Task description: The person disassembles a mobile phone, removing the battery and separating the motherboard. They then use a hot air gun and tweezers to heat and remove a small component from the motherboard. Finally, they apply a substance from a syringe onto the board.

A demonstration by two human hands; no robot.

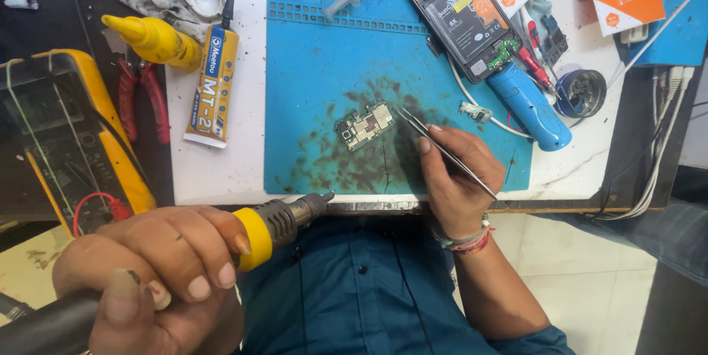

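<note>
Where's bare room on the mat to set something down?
Free: the blue mat's upper-left area, between its slotted strip and the circuit board; also the white tabletop strip below the glue tube. Crowded: the top right around the opened phone, and near the right hand with the tweezers.

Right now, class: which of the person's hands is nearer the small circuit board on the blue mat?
Right. The right hand holds tweezers beside the circuit board; the left hand grips a hot-air tool off the blue mat.
</note>
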